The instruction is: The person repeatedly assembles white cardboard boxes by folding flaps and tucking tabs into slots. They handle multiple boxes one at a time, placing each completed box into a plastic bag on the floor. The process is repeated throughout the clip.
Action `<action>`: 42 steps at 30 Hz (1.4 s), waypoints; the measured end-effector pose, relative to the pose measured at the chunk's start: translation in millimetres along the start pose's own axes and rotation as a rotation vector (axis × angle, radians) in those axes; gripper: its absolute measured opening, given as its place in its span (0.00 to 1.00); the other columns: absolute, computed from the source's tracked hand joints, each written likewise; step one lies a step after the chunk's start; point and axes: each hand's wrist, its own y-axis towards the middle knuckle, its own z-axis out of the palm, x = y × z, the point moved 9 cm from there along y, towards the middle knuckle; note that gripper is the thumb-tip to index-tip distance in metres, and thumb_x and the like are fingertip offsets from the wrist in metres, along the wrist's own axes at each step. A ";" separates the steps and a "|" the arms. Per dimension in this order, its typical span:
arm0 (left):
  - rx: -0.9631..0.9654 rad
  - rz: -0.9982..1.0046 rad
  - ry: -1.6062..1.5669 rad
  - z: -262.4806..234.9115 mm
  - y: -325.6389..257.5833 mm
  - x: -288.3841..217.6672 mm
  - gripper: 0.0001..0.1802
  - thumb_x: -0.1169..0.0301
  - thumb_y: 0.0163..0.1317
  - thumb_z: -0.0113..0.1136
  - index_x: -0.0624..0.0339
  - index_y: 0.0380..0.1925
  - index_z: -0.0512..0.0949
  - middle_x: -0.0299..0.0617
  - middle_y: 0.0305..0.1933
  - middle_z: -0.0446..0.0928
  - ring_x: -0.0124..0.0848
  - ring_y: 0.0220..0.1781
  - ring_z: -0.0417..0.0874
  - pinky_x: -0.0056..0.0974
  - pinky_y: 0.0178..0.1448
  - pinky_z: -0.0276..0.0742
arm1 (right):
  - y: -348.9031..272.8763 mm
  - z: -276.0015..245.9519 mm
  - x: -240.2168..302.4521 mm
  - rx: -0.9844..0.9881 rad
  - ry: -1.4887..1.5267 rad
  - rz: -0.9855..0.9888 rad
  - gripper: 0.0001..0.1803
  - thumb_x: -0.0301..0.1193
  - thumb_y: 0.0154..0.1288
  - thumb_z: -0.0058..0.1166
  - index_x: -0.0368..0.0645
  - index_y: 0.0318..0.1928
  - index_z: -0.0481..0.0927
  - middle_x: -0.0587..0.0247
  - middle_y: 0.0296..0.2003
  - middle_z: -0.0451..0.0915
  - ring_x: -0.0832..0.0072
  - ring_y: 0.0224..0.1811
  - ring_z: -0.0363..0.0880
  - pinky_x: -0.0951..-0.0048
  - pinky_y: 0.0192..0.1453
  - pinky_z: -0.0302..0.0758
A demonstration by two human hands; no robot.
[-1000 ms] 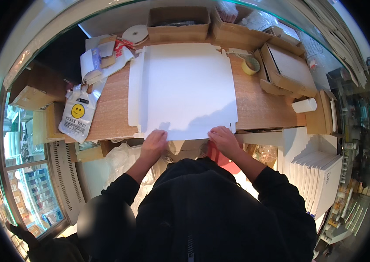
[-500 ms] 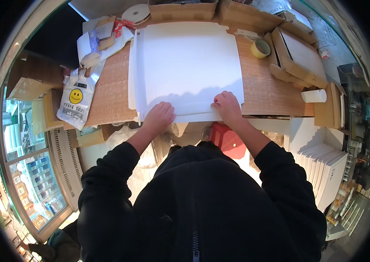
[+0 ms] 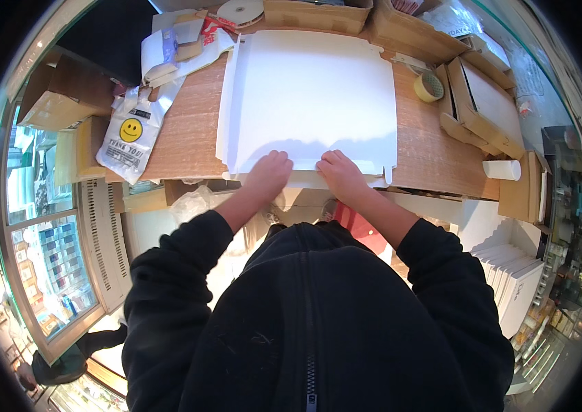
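A large flat white cardboard sheet point(image 3: 311, 96), an unfolded box blank, lies on the wooden counter point(image 3: 188, 130). My left hand point(image 3: 268, 175) presses down on its near edge, fingers curled over the fold. Close beside it, to the right, my right hand point(image 3: 339, 173) presses the same near edge. Both hands rest on the near flap, which is bent up from the sheet. Black sleeves cover both forearms.
A plastic bag with a yellow smiley face point(image 3: 129, 134) hangs off the counter's left end. A roll of tape point(image 3: 428, 87) and brown cardboard boxes point(image 3: 483, 103) stand at the right, a white cup point(image 3: 501, 169) beyond. Stacked white boxes point(image 3: 510, 275) sit low right. Clutter lines the far edge.
Both hands have slid inward along the sheet's near edge and now sit close together. The near flap is folded further up. The view has tilted, bringing the counter higher in the picture.
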 end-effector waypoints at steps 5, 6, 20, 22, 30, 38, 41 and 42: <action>-0.147 -0.006 0.034 -2.3 8.5 -15.1 0.07 0.71 0.50 0.58 0.58 0.28 0.72 0.43 0.33 0.70 0.39 0.39 0.73 0.40 0.45 0.72 | 2.0 2.4 -5.4 -0.007 0.047 0.038 0.04 0.26 0.56 0.55 0.39 0.32 0.78 0.59 0.34 0.74 0.61 0.42 0.73 0.65 0.46 0.73; -0.143 -0.011 0.015 -3.0 7.0 -10.7 0.06 0.70 0.52 0.58 0.58 0.28 0.73 0.42 0.33 0.70 0.39 0.39 0.73 0.39 0.45 0.72 | 0.1 2.9 -8.8 0.051 -0.010 0.035 0.05 0.27 0.56 0.56 0.39 0.32 0.78 0.58 0.35 0.75 0.61 0.43 0.74 0.64 0.46 0.73; 0.306 -0.398 -0.282 39.0 20.1 42.9 0.12 0.71 0.54 0.52 0.61 0.38 0.75 0.51 0.38 0.78 0.48 0.43 0.79 0.49 0.47 0.74 | -2.1 -5.5 -105.3 0.471 -0.232 0.534 0.17 0.42 0.56 0.58 0.43 0.37 0.74 0.50 0.32 0.80 0.52 0.39 0.79 0.54 0.44 0.75; 0.279 -0.498 -0.336 46.7 22.0 40.4 0.16 0.62 0.54 0.52 0.60 0.39 0.78 0.52 0.39 0.80 0.47 0.42 0.81 0.51 0.48 0.75 | 1.7 8.0 -80.8 0.344 -0.052 0.546 0.12 0.39 0.59 0.51 0.44 0.35 0.75 0.49 0.28 0.80 0.49 0.35 0.80 0.50 0.42 0.75; -0.045 -0.408 -0.113 37.7 25.6 33.0 0.10 0.63 0.53 0.55 0.55 0.23 0.79 0.43 0.28 0.81 0.43 0.32 0.83 0.44 0.36 0.78 | 27.0 52.1 -24.6 0.229 -0.218 0.401 0.17 0.41 0.64 0.47 0.42 0.25 0.78 0.47 0.22 0.79 0.49 0.26 0.78 0.51 0.34 0.73; -0.035 -0.527 -0.260 28.2 -6.0 66.6 0.12 0.61 0.55 0.52 0.55 0.21 0.79 0.44 0.24 0.79 0.44 0.30 0.81 0.47 0.34 0.77 | -10.0 6.0 -75.4 -0.037 -0.362 0.351 0.18 0.38 0.64 0.50 0.42 0.18 0.74 0.50 0.15 0.74 0.49 0.18 0.74 0.50 0.26 0.70; -0.178 -0.641 -0.369 20.0 -19.5 79.9 0.13 0.60 0.55 0.53 0.56 0.20 0.76 0.46 0.23 0.77 0.49 0.28 0.78 0.50 0.32 0.73 | -41.1 -16.6 -101.1 -0.193 -0.266 0.357 0.17 0.33 0.63 0.51 0.43 0.17 0.72 0.53 0.13 0.72 0.49 0.16 0.70 0.53 0.23 0.67; -0.254 -0.700 -0.412 16.2 -24.3 85.6 0.13 0.60 0.55 0.53 0.56 0.20 0.76 0.47 0.23 0.77 0.50 0.28 0.78 0.50 0.32 0.73 | -45.4 -16.3 -105.7 -0.220 -0.247 0.341 0.17 0.33 0.63 0.51 0.42 0.18 0.71 0.53 0.13 0.71 0.52 0.15 0.70 0.54 0.22 0.66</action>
